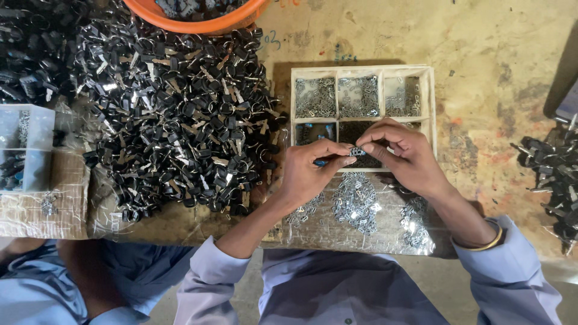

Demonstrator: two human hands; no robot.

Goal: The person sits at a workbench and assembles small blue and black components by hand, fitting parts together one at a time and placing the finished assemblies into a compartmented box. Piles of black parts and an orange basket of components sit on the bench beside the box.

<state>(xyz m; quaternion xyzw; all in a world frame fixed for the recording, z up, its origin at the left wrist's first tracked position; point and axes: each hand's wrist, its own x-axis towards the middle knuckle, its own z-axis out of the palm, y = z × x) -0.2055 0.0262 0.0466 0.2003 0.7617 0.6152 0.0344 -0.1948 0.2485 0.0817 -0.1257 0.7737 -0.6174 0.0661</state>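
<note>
Small black part (357, 151) sat pinched between my left hand (307, 171) and right hand (404, 156), fingertips of both closed on it, held just over the divided tray (361, 71) at the bench's far edge, presumably keeping supplies near.

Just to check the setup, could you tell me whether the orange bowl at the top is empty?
No, the orange bowl at the top edge holds dark parts inside its rim.

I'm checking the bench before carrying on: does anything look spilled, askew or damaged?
Nothing stands out. Both hands, left and right, pinch a small black part over the divided tray. The loose metal bits lie in separate piles, and the black key heap stays on its sheet.
</note>
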